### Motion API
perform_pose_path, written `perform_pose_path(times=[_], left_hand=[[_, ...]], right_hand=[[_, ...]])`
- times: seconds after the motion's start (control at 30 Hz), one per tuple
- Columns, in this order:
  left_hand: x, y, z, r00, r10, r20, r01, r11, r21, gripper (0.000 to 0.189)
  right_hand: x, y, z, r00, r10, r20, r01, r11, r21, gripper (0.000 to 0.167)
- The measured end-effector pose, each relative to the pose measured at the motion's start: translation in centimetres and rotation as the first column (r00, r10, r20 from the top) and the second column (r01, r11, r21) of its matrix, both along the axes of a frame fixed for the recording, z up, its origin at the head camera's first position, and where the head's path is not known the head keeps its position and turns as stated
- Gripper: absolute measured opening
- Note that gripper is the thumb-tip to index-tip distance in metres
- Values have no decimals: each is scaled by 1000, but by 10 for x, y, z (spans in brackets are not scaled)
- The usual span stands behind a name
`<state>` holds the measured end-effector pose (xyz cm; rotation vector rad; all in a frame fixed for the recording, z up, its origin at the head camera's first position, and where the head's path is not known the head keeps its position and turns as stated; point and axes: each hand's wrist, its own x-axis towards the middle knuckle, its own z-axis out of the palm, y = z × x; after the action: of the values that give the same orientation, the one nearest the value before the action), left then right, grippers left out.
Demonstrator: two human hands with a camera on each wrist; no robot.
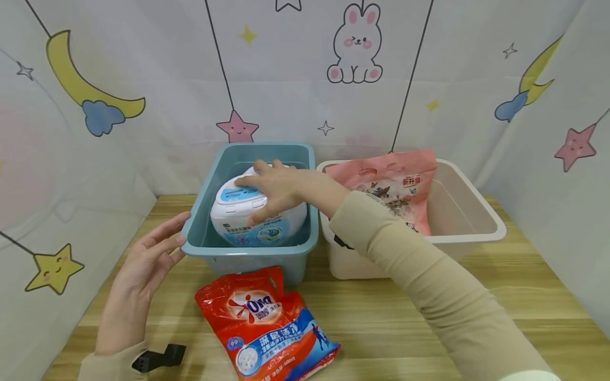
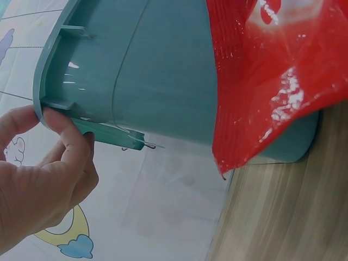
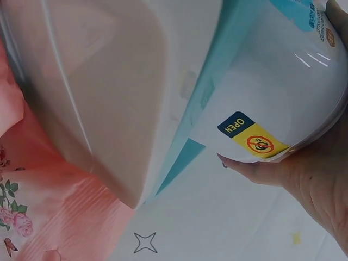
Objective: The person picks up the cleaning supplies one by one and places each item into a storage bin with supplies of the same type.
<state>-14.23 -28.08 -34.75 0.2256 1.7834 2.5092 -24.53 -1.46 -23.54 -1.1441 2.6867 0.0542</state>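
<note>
A white tub of laundry pods (image 1: 259,222) with a blue label sits tilted inside the blue bin (image 1: 250,250). My right hand (image 1: 278,188) grips it from above, fingers spread over the lid and thumb on its side. In the right wrist view, the tub (image 3: 277,81) shows an OPEN sticker near the thumb. My left hand (image 1: 151,254) pinches the bin's rim at the left front corner. The left wrist view shows the hand (image 2: 49,168) at that rim, with the bin's outer wall (image 2: 157,70) beside it.
A red laundry powder bag (image 1: 269,328) lies on the wooden table (image 1: 381,328) before the blue bin, leaning on it. To the right stands a cream bin (image 1: 469,238) holding a pink bag (image 1: 405,185). A printed curtain (image 1: 295,95) hangs behind and at both sides.
</note>
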Motion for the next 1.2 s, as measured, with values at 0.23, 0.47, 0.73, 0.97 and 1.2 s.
perform_pose_path(times=[0.23,0.47,0.73,0.97,1.2], left_hand=[[1,-1,1,1000,-13,-9,13,1000,27,39],[1,-2,1,1000,5,2,-5,1000,-11,39],[1,-2,1,1000,17,7,-16,999,-38,39],[2,-2,3,999,34,33,-32,998,-54,38],[3,0,6,999,26,25,-25,999,-44,38]], right_hand=[[0,-3,-3,1000,-5,-5,5,999,47,86],[3,-8,-4,1000,-9,24,7,997,79,87],[4,-14,-4,999,-16,40,13,996,90,86],[3,-17,-3,999,-16,50,10,994,112,86],[3,-20,-3,998,-12,57,3,989,147,86]])
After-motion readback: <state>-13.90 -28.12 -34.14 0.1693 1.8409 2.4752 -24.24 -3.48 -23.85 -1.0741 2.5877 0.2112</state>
